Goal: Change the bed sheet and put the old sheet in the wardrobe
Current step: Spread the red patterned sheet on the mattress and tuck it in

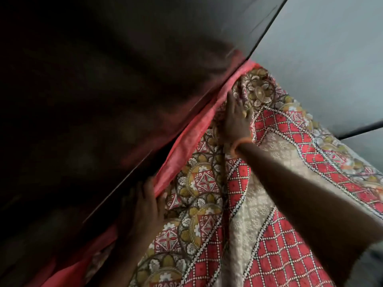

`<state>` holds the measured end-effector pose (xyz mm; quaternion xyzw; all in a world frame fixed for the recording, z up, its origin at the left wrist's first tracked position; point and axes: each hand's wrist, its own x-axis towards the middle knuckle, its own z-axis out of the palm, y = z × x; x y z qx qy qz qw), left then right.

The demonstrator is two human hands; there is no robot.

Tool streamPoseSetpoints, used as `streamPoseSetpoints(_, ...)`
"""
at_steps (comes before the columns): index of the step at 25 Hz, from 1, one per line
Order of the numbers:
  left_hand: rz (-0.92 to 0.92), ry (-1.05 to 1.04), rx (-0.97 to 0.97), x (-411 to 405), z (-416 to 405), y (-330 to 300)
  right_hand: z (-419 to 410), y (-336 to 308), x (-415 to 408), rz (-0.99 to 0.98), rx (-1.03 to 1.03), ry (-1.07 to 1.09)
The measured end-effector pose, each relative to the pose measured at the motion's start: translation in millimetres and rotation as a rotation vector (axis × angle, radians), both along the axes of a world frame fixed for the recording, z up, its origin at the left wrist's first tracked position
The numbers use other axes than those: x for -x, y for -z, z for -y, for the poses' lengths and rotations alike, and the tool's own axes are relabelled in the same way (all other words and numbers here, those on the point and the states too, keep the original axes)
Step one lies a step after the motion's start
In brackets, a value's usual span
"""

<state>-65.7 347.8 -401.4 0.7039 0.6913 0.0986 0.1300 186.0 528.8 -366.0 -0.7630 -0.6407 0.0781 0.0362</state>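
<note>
Across lower right of frame, patterned bed sheet (238, 204): woven-looking cotton, red diamond lattice, beige bands, gold-brown floral medallions, rumpled into soft folds. Plain coral-pink fabric (180, 146) runs as strip along its upper-left edge, against glossy dark panel (103, 90) filling upper left. Right hand (236, 114), orange bangle (238, 145) on wrist, fingers spread flat, pressing sheet. Left hand (145, 204) at panel edge, fingers together; grip hard to tell. Grey-blue wall (331, 59) upper right.

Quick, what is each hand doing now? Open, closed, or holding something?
Left hand: fingers extended at the sheet's pink edge beside the dark headboard; grip cannot be told.
Right hand: open, pressed flat on the patterned sheet.
</note>
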Motion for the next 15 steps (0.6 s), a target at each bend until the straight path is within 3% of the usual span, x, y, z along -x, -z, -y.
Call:
streamPoseSetpoints(2, -0.053, -0.044, 0.022, 25, 32, -6, 78, 3, 48, -0.19, -0.134, -0.062)
streamPoseSetpoints(5, -0.141, -0.147, 0.174, 65, 84, -11, 221, 7, 121, -0.329, -0.029, -0.209)
streamPoseSetpoints(7, -0.169, -0.238, 0.332, 93, 118, -11, 296, 11, 156, -0.291, 0.115, -0.254)
streamPoseSetpoints(10, -0.177, -0.574, 0.481, 118, 161, -16, 387, 4, 189, -0.232, 0.352, -0.403)
streamPoseSetpoints(13, -0.004, -0.888, 0.387, 121, 202, -28, 451, -12, 210, -0.16, 0.519, -0.476)
streamPoseSetpoints(15, 0.011, -0.882, 0.301, 123, 215, -37, 473, -15, 216, -0.122, 0.494, -0.512)
